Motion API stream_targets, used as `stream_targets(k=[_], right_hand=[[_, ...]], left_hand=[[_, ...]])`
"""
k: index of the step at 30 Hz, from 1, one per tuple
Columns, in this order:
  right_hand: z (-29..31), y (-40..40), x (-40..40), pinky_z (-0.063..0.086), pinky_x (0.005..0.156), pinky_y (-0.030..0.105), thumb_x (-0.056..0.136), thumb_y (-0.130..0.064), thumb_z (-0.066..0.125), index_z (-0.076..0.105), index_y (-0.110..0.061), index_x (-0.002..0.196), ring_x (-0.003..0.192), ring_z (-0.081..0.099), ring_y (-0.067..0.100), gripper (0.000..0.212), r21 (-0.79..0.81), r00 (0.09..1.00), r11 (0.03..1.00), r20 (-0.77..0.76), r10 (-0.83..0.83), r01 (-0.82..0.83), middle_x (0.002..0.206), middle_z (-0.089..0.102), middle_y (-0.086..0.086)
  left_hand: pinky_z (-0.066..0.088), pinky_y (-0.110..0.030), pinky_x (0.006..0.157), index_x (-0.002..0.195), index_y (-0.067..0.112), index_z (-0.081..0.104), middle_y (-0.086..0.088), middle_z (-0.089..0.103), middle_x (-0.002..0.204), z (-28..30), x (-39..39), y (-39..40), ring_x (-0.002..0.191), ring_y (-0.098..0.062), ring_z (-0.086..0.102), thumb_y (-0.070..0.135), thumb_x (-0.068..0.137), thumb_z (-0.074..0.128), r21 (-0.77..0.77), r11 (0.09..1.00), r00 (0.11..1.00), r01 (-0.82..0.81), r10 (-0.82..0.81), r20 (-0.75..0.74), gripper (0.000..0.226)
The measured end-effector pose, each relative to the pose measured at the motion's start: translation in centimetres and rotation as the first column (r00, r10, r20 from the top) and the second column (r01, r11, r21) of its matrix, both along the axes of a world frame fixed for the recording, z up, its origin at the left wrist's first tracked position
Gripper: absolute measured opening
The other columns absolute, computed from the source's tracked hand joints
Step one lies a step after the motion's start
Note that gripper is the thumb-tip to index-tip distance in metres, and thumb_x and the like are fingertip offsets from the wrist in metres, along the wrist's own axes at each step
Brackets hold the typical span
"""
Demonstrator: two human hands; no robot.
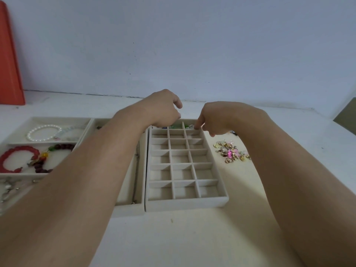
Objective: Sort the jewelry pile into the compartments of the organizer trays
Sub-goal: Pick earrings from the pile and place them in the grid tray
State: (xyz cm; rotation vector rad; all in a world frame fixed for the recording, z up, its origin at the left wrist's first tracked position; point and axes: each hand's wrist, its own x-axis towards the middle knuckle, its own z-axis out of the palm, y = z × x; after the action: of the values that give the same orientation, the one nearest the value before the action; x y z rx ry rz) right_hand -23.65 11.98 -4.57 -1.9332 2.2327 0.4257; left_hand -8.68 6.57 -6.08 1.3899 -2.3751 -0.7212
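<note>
The jewelry pile [232,152], a loose cluster of gold and pink pieces, lay on the white table [192,237] just right of the grid tray [185,202], and that tray serves as the landmark for everything else.

Far left of the grid tray, an orange panel [9,58] stood against the wall. Nearer, the wide tray [84,135] sat left of the grid tray with a narrow section between them. Its far compartment held a white pearl bracelet [43,132]; the compartment in front of that held a red bracelet [17,158] and a dark red bead bracelet [55,151] with green and yellow beads. Some silvery pieces lay in its nearest compartment, too blurred to name. A thin chain [136,170] ran along the narrow section just left of the grid tray.

The left hand [163,108] hovered over the grid tray's far left corner, fingers curled downward; whether it was grasping anything could not be told. The grid tray showed 3 columns of small compartments, and the far row held small green and silvery items [180,125], partly hidden.

The right hand [217,118] reached to the grid tray's far right compartment, its fingertips [196,126] dipped into it beside a small silvery piece; whether they pinched it could not be told.
</note>
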Motion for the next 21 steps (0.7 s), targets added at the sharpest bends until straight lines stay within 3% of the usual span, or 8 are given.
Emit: stream_targets(k=[3,6,8,10,12,15,17,21], right_hand=[[0.2,0.2,0.0,0.054,0.091,0.031,0.102,-0.018,0.05,0.07,-0.016,0.125,0.101,0.07,0.019,0.031,-0.008,1.0,1.0,0.022,0.018,-0.018,0.103,0.076,0.001],[0.6,0.4,-0.1,0.052,0.076,0.027,0.1,-0.008,0.052,0.066,-0.023,0.131,0.101,0.069,0.019,0.037,-0.026,0.997,0.997,-0.03,0.075,-0.076,0.107,0.073,-0.001],[1.0,0.7,-0.3,0.052,0.073,0.027,0.099,-0.007,0.052,0.064,-0.03,0.133,0.102,0.069,0.017,0.043,-0.056,0.996,0.994,-0.021,0.089,-0.09,0.104,0.073,-0.006],[1.0,0.9,-0.7,0.046,0.059,0.021,0.099,-0.014,0.06,0.068,-0.031,0.127,0.088,0.068,0.014,0.034,-0.11,0.996,0.991,0.046,0.081,-0.076,0.086,0.069,-0.012],[1.1,1.1,-1.3,0.043,0.06,0.024,0.097,-0.02,0.066,0.071,-0.031,0.121,0.079,0.064,0.011,0.026,-0.165,0.993,0.985,0.094,0.075,-0.058,0.081,0.065,-0.015],[1.7,1.8,-2.9,0.049,0.075,0.03,0.092,-0.028,0.073,0.073,-0.034,0.111,0.073,0.062,0.005,0.02,-0.29,0.975,0.957,0.22,0.04,0.026,0.099,0.073,-0.01],[2.1,2.5,-4.1,0.054,0.081,0.034,0.09,-0.028,0.074,0.074,-0.034,0.103,0.075,0.066,0.007,0.015,-0.373,0.951,0.924,0.308,0.033,0.089,0.098,0.073,-0.01],[1.8,4.7,-6.2,0.054,0.069,0.029,0.089,-0.026,0.075,0.075,-0.031,0.093,0.071,0.07,0.014,0.006,-0.427,0.932,0.894,0.361,0.031,0.135,0.088,0.072,-0.012]], left_hand=[[0.042,-0.024,0.061,0.133,0.026,0.058,-0.002,0.063,0.13,0.0,0.0,0.0,0.075,-0.015,0.06,0.023,0.097,0.061,-0.005,1.0,1.0,0.002,-0.002,0.001,0.036],[0.044,-0.025,0.062,0.132,0.026,0.058,-0.002,0.063,0.127,0.0,-0.1,-0.1,0.073,-0.015,0.061,0.024,0.096,0.062,-0.005,1.0,1.0,-0.001,0.001,0.0,0.036],[0.045,-0.026,0.067,0.132,0.027,0.058,-0.001,0.063,0.128,-0.1,0.0,-0.1,0.083,-0.018,0.064,0.025,0.096,0.063,-0.004,1.0,1.0,-0.005,0.005,0.006,0.037],[0.044,-0.027,0.08,0.133,0.028,0.058,-0.002,0.062,0.132,-0.3,-0.1,-0.1,0.103,-0.021,0.063,0.026,0.095,0.064,-0.005,1.0,1.0,-0.009,0.009,0.019,0.038],[0.043,-0.028,0.087,0.133,0.028,0.058,-0.002,0.061,0.134,-0.5,-0.2,0.0,0.112,-0.023,0.061,0.027,0.095,0.065,-0.003,1.0,1.0,-0.009,0.009,0.024,0.04],[0.042,-0.028,0.09,0.134,0.028,0.057,-0.001,0.06,0.134,-0.4,-0.5,0.5,0.115,-0.023,0.059,0.029,0.094,0.066,-0.01,1.0,1.0,-0.001,0.001,0.027,0.041],[0.043,-0.029,0.092,0.134,0.029,0.057,0.0,0.061,0.132,-0.4,-0.8,0.9,0.116,-0.022,0.058,0.028,0.094,0.065,-0.022,1.0,1.0,0.012,-0.011,0.026,0.04],[0.046,-0.03,0.092,0.131,0.028,0.058,0.006,0.067,0.118,-0.5,-1.9,2.1,0.106,-0.018,0.06,0.027,0.094,0.066,-0.029,0.998,0.998,0.06,-0.059,0.018,0.038]])
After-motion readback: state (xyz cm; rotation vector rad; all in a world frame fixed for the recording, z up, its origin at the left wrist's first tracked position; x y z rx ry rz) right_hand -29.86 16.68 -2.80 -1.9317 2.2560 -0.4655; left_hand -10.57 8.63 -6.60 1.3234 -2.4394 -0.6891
